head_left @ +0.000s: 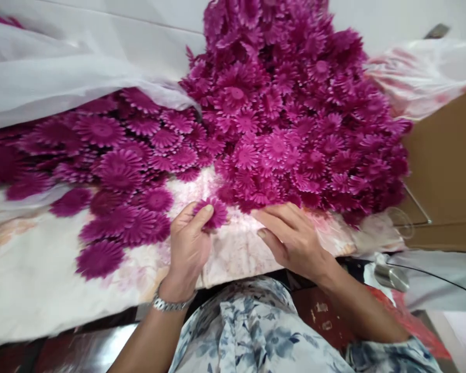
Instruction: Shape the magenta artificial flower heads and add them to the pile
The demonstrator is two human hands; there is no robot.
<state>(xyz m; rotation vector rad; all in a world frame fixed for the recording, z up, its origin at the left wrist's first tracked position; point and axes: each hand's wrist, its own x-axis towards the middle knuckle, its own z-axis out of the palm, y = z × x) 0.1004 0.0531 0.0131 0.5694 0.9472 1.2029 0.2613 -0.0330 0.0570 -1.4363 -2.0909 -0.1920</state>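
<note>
My left hand, with a metal watch at its wrist, pinches a purple flower piece between thumb and fingers over the stained cloth. To its right, my right hand has its fingers apart, the fingertips near the lower edge of a big heap of magenta flowers. Nothing shows between its thumb and fingers. On the left, flat purple flower pieces lie in overlapping layers, a few of them at the front of the cloth.
The pale stained cloth covers the table. White sheeting lies over part of the left flowers. A brown cardboard box stands at the right, with a metal cylinder and a black cable below it. A stained plastic bag is behind.
</note>
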